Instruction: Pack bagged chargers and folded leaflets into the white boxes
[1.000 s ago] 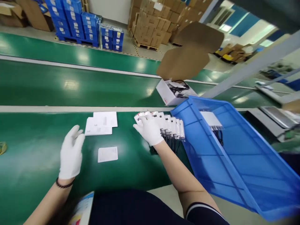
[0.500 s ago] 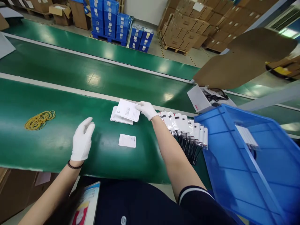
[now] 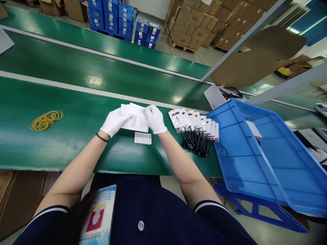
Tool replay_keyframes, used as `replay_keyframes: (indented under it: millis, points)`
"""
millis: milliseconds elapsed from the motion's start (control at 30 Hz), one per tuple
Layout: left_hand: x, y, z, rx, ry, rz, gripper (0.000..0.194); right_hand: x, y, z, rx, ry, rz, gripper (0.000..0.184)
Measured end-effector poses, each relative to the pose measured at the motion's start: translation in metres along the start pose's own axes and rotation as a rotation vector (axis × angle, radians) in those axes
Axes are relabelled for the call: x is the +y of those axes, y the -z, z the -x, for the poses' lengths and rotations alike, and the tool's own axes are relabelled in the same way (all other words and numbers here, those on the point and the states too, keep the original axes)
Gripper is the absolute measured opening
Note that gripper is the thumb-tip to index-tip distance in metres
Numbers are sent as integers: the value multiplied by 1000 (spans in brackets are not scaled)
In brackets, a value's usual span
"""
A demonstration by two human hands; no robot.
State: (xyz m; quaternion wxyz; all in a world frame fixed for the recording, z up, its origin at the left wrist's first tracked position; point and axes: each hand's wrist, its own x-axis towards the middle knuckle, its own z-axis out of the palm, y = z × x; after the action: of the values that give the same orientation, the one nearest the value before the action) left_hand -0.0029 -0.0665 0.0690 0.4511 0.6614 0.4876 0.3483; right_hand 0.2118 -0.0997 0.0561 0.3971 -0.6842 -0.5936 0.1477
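Looks like the paper-handling bit: the person's left hand (image 3: 113, 122) and right hand (image 3: 155, 120) both pinch the papers (image 3: 139, 115) mid-frame, and any next move probably needs those uneven edges kept together.

Bands (image 3: 42, 124) on tbl (image 3: 25, 146), L of papers (image 3: 139, 117) (cards (image 3: 143, 138) in front), w/ devices (image 3: 196, 119), then bin (image 3: 230, 163), R.

Single head-worn view, looking forward and down, green bench (image 3: 76, 102) close below, stacked cartons (image 3: 195, 29) farther off
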Motion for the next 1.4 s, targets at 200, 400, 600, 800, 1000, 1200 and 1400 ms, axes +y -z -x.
replay_keyframes:
  millis: [200, 400, 600, 800, 1000, 1200, 1400]
  points:
    - [-4, -15, 19, 36, -44, -278, 29, -20, 2, 38, -255, 307, 299, 95]
    - [3, -25, 34, -5, 8, -215, 33, -26, -6, 40, -247, 500, 432, 94]
    - [3, -18, 25, -38, 149, 186, 42, -19, -5, 33, -227, 596, 448, 62]
    - [6, -10, 14, -206, 98, 294, 48, -12, 4, 25, -234, 483, 341, 64]
    - [-1, 17, -9, 273, 59, 94, 29, -3, 20, 41, -336, 348, 397, 58]
    - [-17, 20, -7, 302, 103, 244, 34, 15, 10, 70, -582, 298, 573, 95]
    - [-20, 15, -1, 297, 140, 178, 33, 28, 14, 70, -540, 276, 486, 59]
